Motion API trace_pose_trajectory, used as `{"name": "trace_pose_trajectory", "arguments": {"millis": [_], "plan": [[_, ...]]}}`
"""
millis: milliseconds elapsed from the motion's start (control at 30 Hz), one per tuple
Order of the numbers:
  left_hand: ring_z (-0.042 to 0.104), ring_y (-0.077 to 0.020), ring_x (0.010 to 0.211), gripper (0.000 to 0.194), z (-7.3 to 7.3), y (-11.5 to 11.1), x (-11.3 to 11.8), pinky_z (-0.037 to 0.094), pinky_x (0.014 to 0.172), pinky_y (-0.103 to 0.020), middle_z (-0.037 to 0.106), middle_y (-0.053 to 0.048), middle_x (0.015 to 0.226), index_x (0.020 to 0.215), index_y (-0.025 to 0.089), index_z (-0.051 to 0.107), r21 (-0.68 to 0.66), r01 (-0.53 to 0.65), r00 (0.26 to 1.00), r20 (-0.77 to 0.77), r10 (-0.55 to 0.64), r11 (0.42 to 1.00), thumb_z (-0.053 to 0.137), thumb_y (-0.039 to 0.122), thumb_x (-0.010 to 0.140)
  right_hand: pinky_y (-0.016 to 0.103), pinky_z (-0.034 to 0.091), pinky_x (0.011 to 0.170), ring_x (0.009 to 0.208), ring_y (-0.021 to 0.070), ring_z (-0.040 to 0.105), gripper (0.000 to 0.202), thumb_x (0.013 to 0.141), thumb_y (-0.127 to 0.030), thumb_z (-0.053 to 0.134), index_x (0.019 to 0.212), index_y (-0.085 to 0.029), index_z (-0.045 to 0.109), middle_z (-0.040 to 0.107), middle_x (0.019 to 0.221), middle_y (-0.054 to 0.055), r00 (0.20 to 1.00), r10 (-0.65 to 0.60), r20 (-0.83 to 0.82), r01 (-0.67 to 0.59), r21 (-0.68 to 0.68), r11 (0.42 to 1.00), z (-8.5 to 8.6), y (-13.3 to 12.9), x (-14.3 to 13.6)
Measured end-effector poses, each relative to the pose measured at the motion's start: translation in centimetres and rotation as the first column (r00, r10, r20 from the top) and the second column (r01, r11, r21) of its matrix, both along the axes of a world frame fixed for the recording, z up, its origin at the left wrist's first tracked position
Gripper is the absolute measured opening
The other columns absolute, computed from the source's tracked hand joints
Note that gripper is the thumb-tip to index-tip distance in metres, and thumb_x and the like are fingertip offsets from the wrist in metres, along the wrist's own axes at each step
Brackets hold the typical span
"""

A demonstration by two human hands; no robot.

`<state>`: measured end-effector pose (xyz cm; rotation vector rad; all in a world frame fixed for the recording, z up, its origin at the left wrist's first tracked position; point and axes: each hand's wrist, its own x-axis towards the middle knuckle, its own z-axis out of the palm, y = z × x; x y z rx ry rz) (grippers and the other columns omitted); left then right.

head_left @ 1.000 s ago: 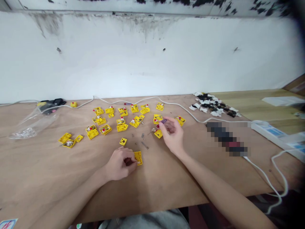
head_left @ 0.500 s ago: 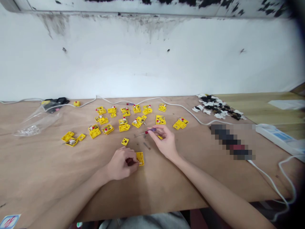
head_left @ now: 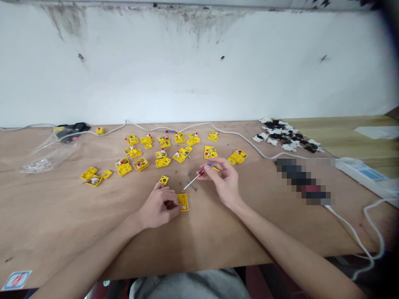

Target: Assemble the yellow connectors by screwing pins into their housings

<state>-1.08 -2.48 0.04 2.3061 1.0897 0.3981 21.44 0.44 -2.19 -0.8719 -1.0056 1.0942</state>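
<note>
My left hand (head_left: pixel 160 206) grips the left edge of an open yellow case (head_left: pixel 183 202) lying on the table, its fingertips over the case's inside. In my right hand (head_left: pixel 225 181) is a screwdriver (head_left: pixel 201 171) with a red and purple handle; its shaft slants down to the left and the tip hovers just above the case's far edge. A small square yellow piece (head_left: pixel 163 180) lies beyond my left hand's knuckles. Small metal parts (head_left: pixel 193 187) lie beyond the case, near the shaft.
Several opened yellow cases (head_left: pixel 141 164) spread across the table's middle. A clear plastic bag (head_left: pixel 46 155) is at the left, black and white pieces (head_left: pixel 288 137) at the back right. A white cable (head_left: pixel 230 131) runs along the back; a white power strip (head_left: pixel 361 172) lies right.
My right hand has turned the screwdriver, so its shaft slants more steeply with the tip nearer the case. My left hand stays at the case. The view has tilted slightly downward.
</note>
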Motion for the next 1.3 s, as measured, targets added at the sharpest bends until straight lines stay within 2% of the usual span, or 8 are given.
{"name": "trace_pose_trajectory", "arguments": {"millis": [267,600,933,1300], "plan": [[0.05,-0.01,0.062,0.018,-0.3,-0.1,-0.2,0.033,0.084,-0.032,0.059,0.005,0.062,0.067,0.019,0.062,0.027,0.027,1.0,0.013,-0.027,0.999,0.064,0.024,0.085,0.036,0.066,0.059,0.069,0.0189,0.072,0.033,0.08,-0.039,0.078,0.102,-0.023,0.06,0.07,0.085,0.001,0.992,0.128,-0.006,-0.128,-0.02,0.992,0.7,-1.1,-0.3],[0.05,-0.0095,0.061,0.016,0.1,0.0,-0.1,0.032,0.084,-0.032,0.058,0.006,0.061,0.068,0.018,0.061,0.005,0.03,1.0,0.003,-0.03,1.0,0.064,0.023,0.083,0.034,0.066,0.058,0.068,0.0188,0.073,0.038,0.078,-0.041,0.079,0.104,-0.022,0.061,0.071,0.085,0.001,0.978,0.205,-0.037,-0.207,-0.087,0.974,-0.1,-0.9,-0.4],[0.051,-0.0088,0.061,0.015,0.0,0.2,-0.1,0.032,0.086,-0.032,0.059,0.006,0.062,0.07,0.018,0.064,-0.042,0.006,1.0,-0.006,-0.006,0.999,0.066,0.026,0.083,0.033,0.066,0.058,0.067,0.0174,0.072,0.038,0.076,-0.042,0.08,0.104,-0.022,0.063,0.071,0.084,0.001,0.977,0.211,-0.019,-0.212,-0.103,0.972,-0.3,-0.7,-0.6],[0.049,-0.0083,0.061,0.015,0.0,0.1,-0.2,0.031,0.086,-0.031,0.055,0.007,0.059,0.07,0.018,0.063,-0.024,0.018,1.0,0.013,-0.018,1.0,0.067,0.024,0.083,0.033,0.066,0.057,0.067,0.0167,0.071,0.039,0.076,-0.041,0.081,0.105,-0.022,0.064,0.07,0.083,0.001,0.978,0.208,-0.028,-0.21,-0.13,0.969,-0.6,-0.5,-0.7]]}}
